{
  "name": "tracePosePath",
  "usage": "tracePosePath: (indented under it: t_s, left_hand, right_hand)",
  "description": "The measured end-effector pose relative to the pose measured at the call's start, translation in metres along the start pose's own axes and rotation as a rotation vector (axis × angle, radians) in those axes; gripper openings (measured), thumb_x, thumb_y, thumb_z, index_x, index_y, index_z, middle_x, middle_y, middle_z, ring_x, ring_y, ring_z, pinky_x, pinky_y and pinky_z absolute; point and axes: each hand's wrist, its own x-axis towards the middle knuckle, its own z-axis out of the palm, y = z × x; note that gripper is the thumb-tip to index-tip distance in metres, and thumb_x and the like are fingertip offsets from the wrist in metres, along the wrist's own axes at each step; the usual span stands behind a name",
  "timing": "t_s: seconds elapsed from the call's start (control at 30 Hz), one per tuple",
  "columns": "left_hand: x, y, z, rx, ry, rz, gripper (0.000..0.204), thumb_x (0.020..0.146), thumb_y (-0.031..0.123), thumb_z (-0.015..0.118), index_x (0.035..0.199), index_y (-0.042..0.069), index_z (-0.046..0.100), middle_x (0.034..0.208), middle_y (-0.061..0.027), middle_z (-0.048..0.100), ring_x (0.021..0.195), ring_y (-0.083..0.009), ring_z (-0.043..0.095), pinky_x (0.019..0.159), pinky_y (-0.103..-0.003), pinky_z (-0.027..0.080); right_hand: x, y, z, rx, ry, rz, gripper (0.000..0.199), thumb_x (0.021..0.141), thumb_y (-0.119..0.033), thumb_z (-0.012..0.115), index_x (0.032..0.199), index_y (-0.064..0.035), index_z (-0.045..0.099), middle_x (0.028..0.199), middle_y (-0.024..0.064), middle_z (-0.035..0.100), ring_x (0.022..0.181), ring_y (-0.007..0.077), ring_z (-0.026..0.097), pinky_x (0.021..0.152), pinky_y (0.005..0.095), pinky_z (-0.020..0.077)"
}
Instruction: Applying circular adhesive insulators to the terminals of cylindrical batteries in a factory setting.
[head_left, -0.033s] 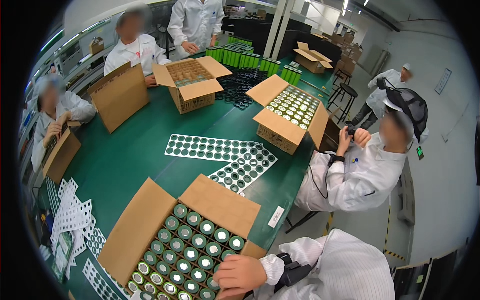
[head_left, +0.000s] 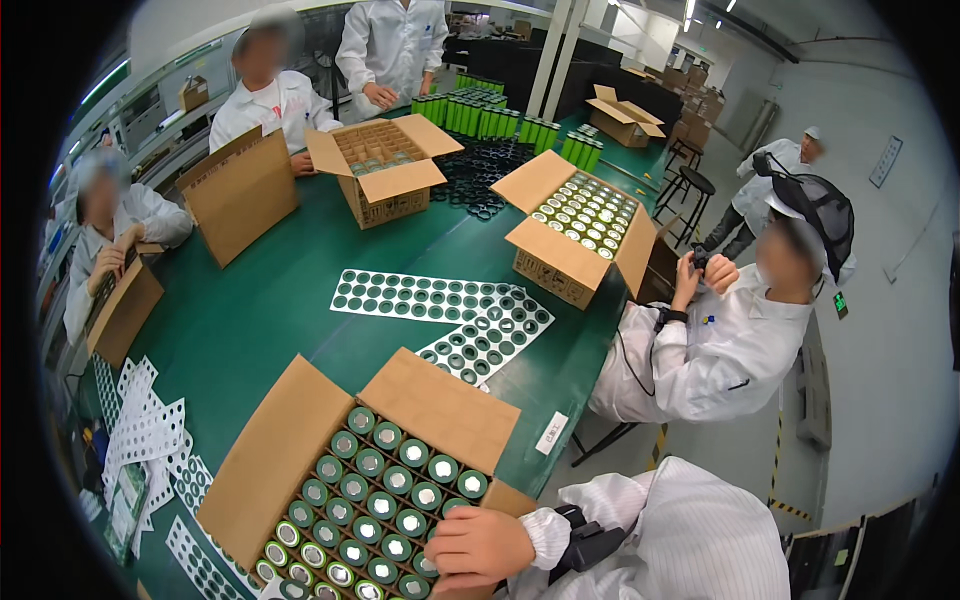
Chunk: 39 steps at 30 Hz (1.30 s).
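My right hand [head_left: 478,546] rests over the right side of an open cardboard box [head_left: 270,450] close in front of me. Its fingers curl down together onto the tops of the cells, and the fingertips are hidden, so what they hold cannot be made out. Upright cylindrical battery cells [head_left: 381,506] fill the box in rows between cardboard dividers. Most show dark green rings around their silver ends. Several at the lower left [head_left: 313,556] show a brighter green rim with a pale ring instead. My left hand does not show.
Two sheets of green ring stickers [head_left: 400,292] overlap beyond the box. Used white backing sheets [head_left: 145,430] pile up at the left. Farther off stand another cell-filled box [head_left: 545,272], a divided box [head_left: 390,208] and green battery packs [head_left: 465,115]. Co-workers sit around the table; one [head_left: 720,340] is at the right.
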Motion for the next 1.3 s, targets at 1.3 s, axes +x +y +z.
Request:
tracePosePath:
  t_s: [1.3]
  left_hand:
    - [0.018, 0.077, 0.021, -0.505, 0.067, -0.424, 0.020, 0.082, -0.001, 0.062, 0.101, -0.004, 0.059, 0.097, -0.0065, 0.062, 0.084, -0.0134, 0.058, 0.074, -0.025, 0.046]
  right_hand:
    - [0.124, -0.024, 0.037, 0.362, -0.138, 0.133, 0.010, 0.071, -0.006, 0.070, 0.075, -0.0041, 0.060, 0.069, 0.0052, 0.059, 0.065, 0.0213, 0.052, 0.062, 0.0309, 0.0402]
